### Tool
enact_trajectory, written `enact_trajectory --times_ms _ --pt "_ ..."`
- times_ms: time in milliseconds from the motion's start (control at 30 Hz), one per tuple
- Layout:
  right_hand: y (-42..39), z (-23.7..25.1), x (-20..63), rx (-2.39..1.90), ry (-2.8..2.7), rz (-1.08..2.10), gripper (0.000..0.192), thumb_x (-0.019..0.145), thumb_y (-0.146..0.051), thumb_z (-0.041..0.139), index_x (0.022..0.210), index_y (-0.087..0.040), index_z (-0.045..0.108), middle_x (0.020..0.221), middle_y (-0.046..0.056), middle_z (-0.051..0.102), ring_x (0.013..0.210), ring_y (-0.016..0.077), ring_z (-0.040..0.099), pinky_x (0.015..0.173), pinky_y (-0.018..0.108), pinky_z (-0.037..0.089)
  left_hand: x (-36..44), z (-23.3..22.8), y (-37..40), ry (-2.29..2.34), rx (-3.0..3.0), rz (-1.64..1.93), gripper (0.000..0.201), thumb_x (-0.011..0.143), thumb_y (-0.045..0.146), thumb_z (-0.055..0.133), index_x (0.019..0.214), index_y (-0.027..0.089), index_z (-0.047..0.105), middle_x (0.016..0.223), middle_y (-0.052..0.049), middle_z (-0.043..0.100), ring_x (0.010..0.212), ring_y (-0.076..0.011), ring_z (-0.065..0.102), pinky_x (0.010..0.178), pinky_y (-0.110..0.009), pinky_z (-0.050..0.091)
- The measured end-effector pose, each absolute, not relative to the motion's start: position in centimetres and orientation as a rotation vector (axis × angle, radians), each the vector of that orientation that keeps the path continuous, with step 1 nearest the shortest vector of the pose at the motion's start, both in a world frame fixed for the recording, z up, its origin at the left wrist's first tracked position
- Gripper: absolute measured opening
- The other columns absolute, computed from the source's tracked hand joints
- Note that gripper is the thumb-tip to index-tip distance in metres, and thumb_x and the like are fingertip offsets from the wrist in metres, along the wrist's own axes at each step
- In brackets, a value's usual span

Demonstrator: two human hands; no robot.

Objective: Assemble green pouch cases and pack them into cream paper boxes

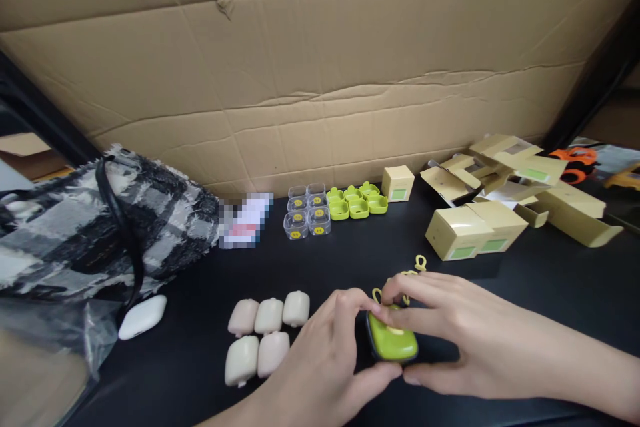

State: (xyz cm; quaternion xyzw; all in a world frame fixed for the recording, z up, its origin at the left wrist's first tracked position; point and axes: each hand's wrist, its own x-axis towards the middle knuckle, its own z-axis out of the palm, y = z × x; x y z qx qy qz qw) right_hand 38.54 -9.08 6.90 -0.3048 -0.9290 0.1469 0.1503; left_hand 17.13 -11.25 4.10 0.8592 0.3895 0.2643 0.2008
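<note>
My left hand (325,360) and my right hand (450,330) both pinch a small green earbud-style case (393,340) low on the black table (350,253). Fingertips of both hands meet at its top, where a yellow loop (376,295) sticks out. More yellow loops (419,263) lie just beyond my right hand. Several beige cases (263,337) sit in two rows to the left of my left hand.
Clear plastic boxes (306,211) and lime-green cases (356,201) stand near the cardboard wall (320,67). Tan cartons (500,200), some unfolded, lie at the right. A tweed bag (95,227), a white case (143,317) and orange scissors (575,163) are at the edges.
</note>
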Motion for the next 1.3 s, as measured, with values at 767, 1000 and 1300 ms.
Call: enact_trajectory --times_ms 767,1000,1300 --pt "4.0 10.4 50.8 -1.970 -1.542 -0.683 0.059 0.081 -0.044 0.058 0.129 -0.012 0.050 0.137 0.029 0.039 0.127 0.0422 0.037 0.095 0.052 0.030 15.3 7.1 -3.8 1.545 2.376 0.529 0.018 0.078 0.028 0.063 0.093 0.023 0.053 0.099 -0.005 0.070 0.098 -0.0281 0.063 0.088 -0.046 0.046" --pt "4.4 9.2 51.8 -2.131 -1.557 -0.661 0.054 0.084 -0.050 0.053 0.125 -0.014 0.055 0.113 0.023 0.061 0.098 0.0368 0.058 0.077 0.041 0.034 15.4 7.7 -4.8 1.597 2.417 0.640 0.040 0.073 0.035 0.068 0.107 0.019 0.054 0.112 -0.012 0.067 0.106 -0.0322 0.061 0.090 -0.048 0.046" --pt "2.9 10.8 51.8 -1.974 -1.569 -0.739 0.034 0.086 -0.041 0.053 0.093 -0.014 0.073 0.098 0.014 0.070 0.075 0.0232 0.063 0.059 0.031 0.033 15.3 8.7 -8.5 1.266 2.713 1.290 0.017 0.085 0.016 0.056 0.101 0.022 0.053 0.103 -0.004 0.068 0.098 -0.0193 0.063 0.089 -0.037 0.046"
